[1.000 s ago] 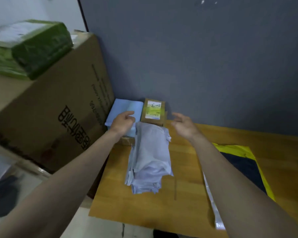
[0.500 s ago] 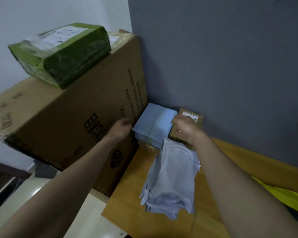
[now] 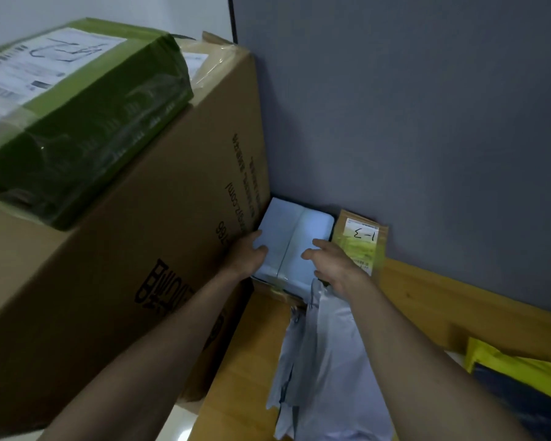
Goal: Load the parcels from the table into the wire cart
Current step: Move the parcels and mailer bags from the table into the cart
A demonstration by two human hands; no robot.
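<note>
Left hand: fingers curled at the left edge of the pale blue parcel, thumb lying on its top face. Gripping that side.

Right hand: fingers spread and fairly straight, tips on the top of the same parcel near its right edge. Resting, not yet wrapped round; holding nothing.

Pale blue parcel sits at the back of the wooden tabletop, wedged between the large cardboard box on its left and a small brown box marked "1-3" on its right, hard against the grey wall. It appears to lie on something brown underneath; cannot tell what.

In front of it: a limp grey poly mailer, partly under the right forearm. Far right: a yellow-edged dark bag. On the big box: a green wrapped parcel with a shipping label.

Wire cart not in view.

Step, as judged: taking hold of the blue parcel for lifting. Next move likely calls for the right hand to close on the right edge, then a lift up and back, clear of the neighbouring boxes. Tight fit; the small box may shift.
</note>
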